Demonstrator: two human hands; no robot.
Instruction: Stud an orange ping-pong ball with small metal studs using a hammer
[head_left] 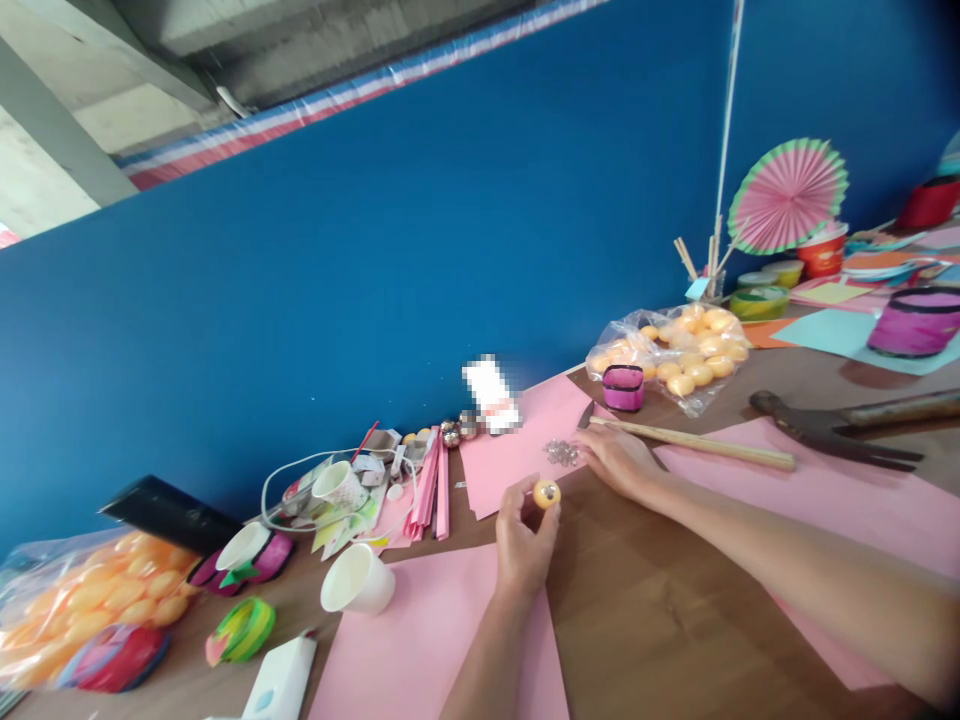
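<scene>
My left hand (525,540) holds a small yellow-orange ball (547,494) between thumb and fingers. The ball's upper side bears a dark, silvery spot, too small to make out. My right hand (619,460) reaches forward over pink paper (517,420), its fingers fairly straight and lying at the edge of a little heap of shiny silvery bits (562,453). Whether the fingertips pinch one of them is hard to see. Just beyond that hand lies a tool with a light wooden handle (697,443), its dark head partly hidden.
A claw hammer (817,425) lies at right. Bags of orange balls (697,350) stand at the back and far left. A white paper cup (358,580) rests on another pink sheet (435,640). Paper strips (431,490) and a small purple basket (623,388) sit near the blue wall (375,260).
</scene>
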